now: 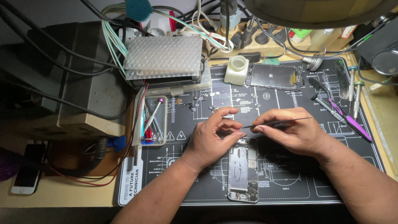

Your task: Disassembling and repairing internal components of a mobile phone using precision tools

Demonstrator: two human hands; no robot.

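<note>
An opened smartphone chassis (243, 170) lies nearest, flat on the black repair mat (290, 182) covering the desk (54, 193), its top end under both hands. The right hand (292, 132) pinches slim tweezers (277, 122), fingers closed on them, tips pointing left toward the left hand (213, 132). The left hand's fingers curl narrowly, thumb and forefinger nearly meeting at the tweezer tips; whether they hold a tiny part cannot be told. A detached screen (274, 76) lies farther back, beside a white bottle (236, 69).

A white jar (236, 69) and a detached screen (274, 76) sit upper centre; a tool tray (151, 121) left; a white phone (28, 170) lower left.
</note>
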